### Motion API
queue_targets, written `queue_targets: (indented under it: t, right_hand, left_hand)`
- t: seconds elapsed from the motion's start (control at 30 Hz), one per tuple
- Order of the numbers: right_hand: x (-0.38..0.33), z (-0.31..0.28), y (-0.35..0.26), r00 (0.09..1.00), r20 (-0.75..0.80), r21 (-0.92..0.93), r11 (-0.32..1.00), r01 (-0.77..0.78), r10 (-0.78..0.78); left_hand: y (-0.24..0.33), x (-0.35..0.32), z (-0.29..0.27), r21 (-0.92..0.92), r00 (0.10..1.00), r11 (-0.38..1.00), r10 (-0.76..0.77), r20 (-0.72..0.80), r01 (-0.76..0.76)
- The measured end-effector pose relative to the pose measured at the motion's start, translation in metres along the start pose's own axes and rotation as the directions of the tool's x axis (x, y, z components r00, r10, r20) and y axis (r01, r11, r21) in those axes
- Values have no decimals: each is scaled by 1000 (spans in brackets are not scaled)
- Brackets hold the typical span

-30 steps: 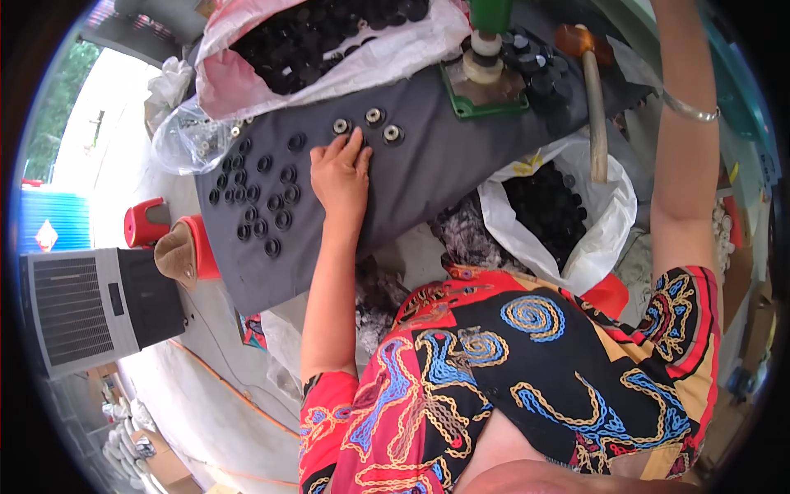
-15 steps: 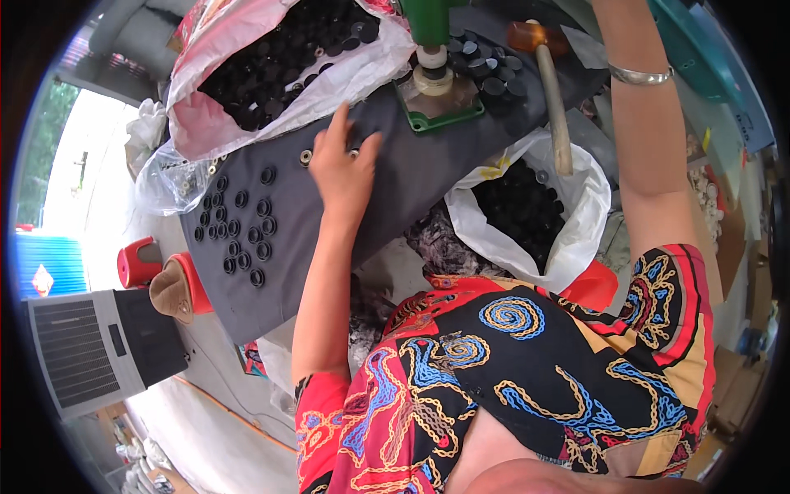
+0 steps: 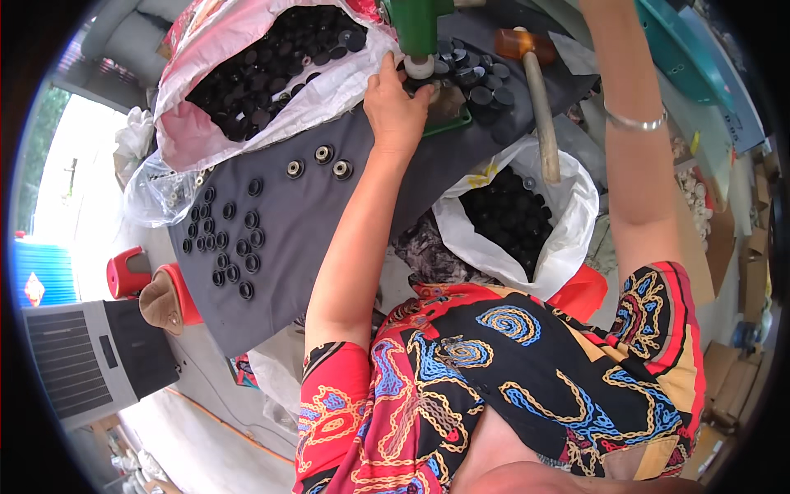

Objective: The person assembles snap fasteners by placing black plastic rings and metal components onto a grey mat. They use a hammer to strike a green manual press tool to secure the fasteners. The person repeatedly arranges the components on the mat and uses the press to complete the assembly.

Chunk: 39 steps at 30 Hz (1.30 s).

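Note:
My left hand [image 3: 395,111] reaches to the green press [image 3: 420,29], its thumb and index finger apart on either side of the spot under the pale round ram end [image 3: 419,67]. A dark part shows in the gap between those fingers, but I see no grip on it. Three black rings with metal centres [image 3: 323,154] lie on the dark cloth [image 3: 288,214] beside my left forearm. Farther left several plain black rings [image 3: 251,220] are spread out. My right arm [image 3: 638,140], with a silver bangle, stretches up past the top edge, so its hand is out of sight.
A pink-white sack [image 3: 346,86] of black parts lies at the back left. Black discs [image 3: 481,95] and a mallet [image 3: 543,115] are right of the press. Below the mallet stands a white sack [image 3: 580,214] of black parts. A clear bag [image 3: 156,193] lies at the left.
My left hand has moved up and right from the cloth to the press, uncovering the rings with metal centres. The view has shifted slightly.

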State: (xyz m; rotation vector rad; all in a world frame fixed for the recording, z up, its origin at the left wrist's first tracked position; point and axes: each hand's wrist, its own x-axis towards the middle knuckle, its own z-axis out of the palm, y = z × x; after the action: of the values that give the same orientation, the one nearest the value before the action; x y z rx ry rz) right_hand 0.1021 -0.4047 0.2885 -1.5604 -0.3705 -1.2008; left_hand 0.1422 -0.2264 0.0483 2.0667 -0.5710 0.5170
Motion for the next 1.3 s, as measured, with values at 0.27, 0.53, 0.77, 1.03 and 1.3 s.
queue_targets:
  t: [0.27, 0.53, 0.77, 1.03, 1.3]
  right_hand:
    - [-157, -38, 10, 942, 154, 270, 930, 249, -297]
    - [-179, -48, 19, 939, 179, 72, 956, 284, -292]
    - [-83, -30, -9, 985, 169, 139, 990, -4, -20]
    - [-23, -6, -12, 989, 109, 71, 992, -104, 96]
    - [-25, -3, -1, 990, 45, 62, 989, -136, 133]
  left_hand:
    - [-11, -11, -11, -146, 1000, 989, -5, 13, 7]
    - [-48, -65, -117, 239, 953, 945, 264, -148, -225]
    - [-130, -80, -205, 826, 998, 563, -40, 40, -11]
    - [-126, -58, -210, 585, 989, 811, -67, 129, -21]
    - [-102, -91, -185, 472, 992, 872, -116, -58, 129]
